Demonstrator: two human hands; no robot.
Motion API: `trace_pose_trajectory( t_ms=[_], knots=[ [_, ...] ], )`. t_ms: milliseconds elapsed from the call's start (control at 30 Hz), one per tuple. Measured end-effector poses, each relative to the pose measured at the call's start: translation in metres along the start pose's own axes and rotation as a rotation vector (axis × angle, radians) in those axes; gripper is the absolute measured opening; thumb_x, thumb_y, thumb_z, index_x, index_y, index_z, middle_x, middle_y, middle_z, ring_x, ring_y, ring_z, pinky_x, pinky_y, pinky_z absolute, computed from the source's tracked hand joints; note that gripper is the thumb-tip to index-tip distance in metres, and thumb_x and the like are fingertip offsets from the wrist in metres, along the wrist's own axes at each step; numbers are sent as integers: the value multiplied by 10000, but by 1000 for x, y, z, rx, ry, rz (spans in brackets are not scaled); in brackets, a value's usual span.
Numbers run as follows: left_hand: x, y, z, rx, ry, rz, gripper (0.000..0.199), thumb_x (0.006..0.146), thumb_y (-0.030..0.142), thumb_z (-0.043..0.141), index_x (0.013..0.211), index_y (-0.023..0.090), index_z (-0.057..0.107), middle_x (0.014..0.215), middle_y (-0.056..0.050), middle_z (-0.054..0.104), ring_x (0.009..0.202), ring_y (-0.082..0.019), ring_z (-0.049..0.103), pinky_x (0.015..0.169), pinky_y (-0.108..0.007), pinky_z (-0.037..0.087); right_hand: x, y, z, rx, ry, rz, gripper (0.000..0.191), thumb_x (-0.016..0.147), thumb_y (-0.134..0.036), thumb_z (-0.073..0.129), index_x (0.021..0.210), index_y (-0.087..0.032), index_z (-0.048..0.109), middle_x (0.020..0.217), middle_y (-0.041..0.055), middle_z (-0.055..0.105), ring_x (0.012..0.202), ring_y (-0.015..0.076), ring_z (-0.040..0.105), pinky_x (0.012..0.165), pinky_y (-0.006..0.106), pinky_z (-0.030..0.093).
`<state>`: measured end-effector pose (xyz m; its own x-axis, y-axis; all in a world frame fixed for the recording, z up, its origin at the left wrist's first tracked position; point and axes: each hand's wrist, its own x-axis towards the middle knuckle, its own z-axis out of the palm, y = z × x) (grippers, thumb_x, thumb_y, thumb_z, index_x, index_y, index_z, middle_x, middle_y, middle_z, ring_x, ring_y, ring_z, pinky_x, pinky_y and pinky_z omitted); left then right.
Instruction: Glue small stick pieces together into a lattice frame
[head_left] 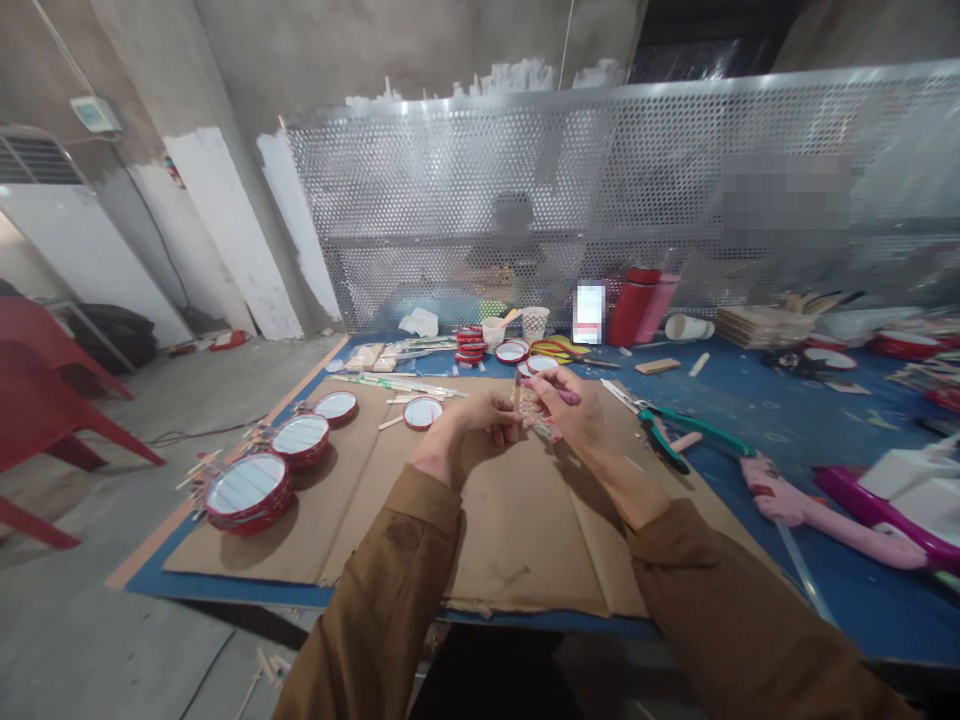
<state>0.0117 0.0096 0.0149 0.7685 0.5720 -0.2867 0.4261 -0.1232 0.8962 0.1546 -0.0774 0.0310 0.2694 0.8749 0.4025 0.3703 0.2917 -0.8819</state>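
The right hand (568, 415) grasps a purple tool (571, 397), its tip hard to make out; beside it, the left hand (487, 418) curls, contents hidden, hold unclear. Beyond the grip, 1 phone's (589, 312) screen is pixelated.

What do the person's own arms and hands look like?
The left sleeve and right sleeve are long, brown and creased, the left one with a darker mark near its end. The left hand and right hand wear no gloves.
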Motion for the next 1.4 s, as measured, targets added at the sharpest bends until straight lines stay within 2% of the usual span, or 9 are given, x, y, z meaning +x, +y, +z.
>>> trace_pose_trajectory(
  t_ms=[267,600,833,1067,1233,1400],
  knots=[
    [1,-1,0,18,-4,-1,308,832,391,687,720,114,616,595,-16,620,529,-103,579,640,-263,464,0,4,1,19,0,0,276,789,-498,631,765,-226,589,615,-22,577,507,119,513,465,232,403],
    [-5,4,1,33,7,4,263,871,318,629,701,118,607,580,-11,608,539,-96,569,619,-246,448,0,3,1,8,-13,-12,336,765,-553,643,763,-221,589,590,-22,577,485,118,502,443,232,388],
    [-5,3,2,11,10,14,291,866,364,643,704,125,610,571,-9,604,539,-86,557,620,-232,450,0,2,1,38,-14,0,335,750,-555,651,742,-229,574,580,-24,559,485,116,492,422,221,367],
    [-5,4,2,19,18,0,236,898,253,576,705,120,605,576,-7,600,535,-84,553,616,-234,446,-2,-1,2,24,-21,-1,314,753,-531,651,746,-227,575,563,-31,550,472,115,491,426,230,381],
    [-3,2,2,21,19,18,250,872,314,627,715,121,608,575,-4,599,535,-84,555,607,-227,438,-3,0,3,42,-44,22,318,757,-545,638,752,-234,569,558,-32,565,460,117,489,419,232,382],
    [-6,5,3,24,22,-6,255,883,284,604,686,123,607,570,-10,598,542,-95,558,628,-245,440,-2,2,2,26,-40,14,318,749,-548,636,758,-235,578,573,-27,566,472,124,488,437,244,368]
  ],
)
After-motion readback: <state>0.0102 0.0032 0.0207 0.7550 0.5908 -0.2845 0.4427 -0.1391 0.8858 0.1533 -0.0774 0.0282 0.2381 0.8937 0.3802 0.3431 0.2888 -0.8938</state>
